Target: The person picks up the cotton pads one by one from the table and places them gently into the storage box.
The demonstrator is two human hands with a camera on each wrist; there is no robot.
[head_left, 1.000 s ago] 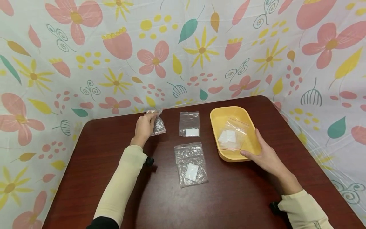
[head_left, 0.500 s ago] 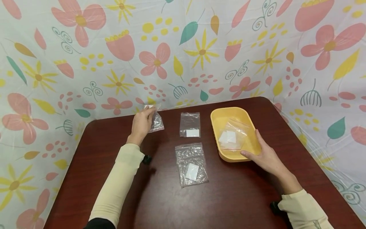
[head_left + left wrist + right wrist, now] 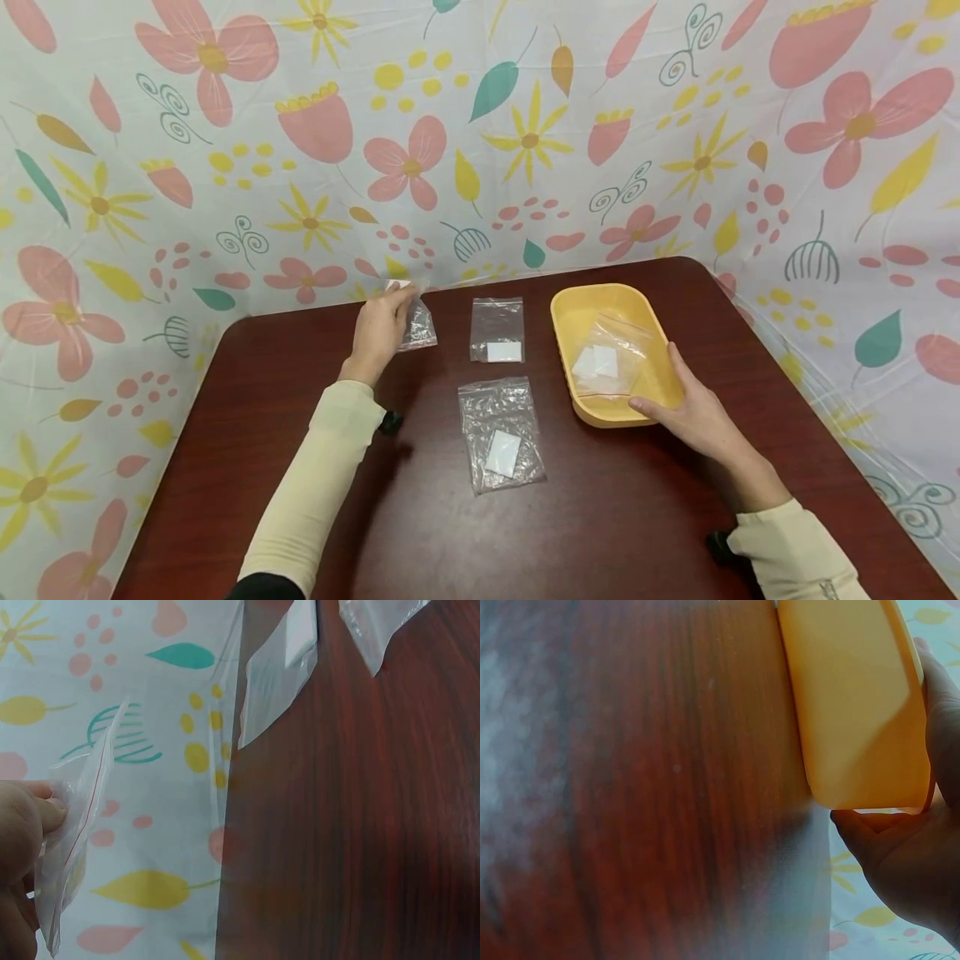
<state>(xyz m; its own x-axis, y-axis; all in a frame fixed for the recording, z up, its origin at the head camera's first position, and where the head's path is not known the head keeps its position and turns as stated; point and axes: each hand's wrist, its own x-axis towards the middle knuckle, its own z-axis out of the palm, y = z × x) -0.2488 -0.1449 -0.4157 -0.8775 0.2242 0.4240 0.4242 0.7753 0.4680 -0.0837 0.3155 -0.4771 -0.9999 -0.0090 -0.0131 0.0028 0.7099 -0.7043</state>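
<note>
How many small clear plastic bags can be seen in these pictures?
4: one bag held up by the left hand at, one lying at the table's middle back, one nearer the person, one inside the yellow tray.

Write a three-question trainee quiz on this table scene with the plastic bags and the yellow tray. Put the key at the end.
1. True or false: the left hand pinches a small clear zip bag held up off the dark red wooden table.
2. Not counting the one in the hand, how many clear plastic zip bags lie flat on the table outside the yellow plastic tray?
3. Where is the right hand? A: flat on the table, away from the tray. B: holding the tray's near corner. C: inside the tray, gripping the bag there.

Key
1. True.
2. Two: the far bag and the near bag, each with a white square inside.
3. B.
</note>
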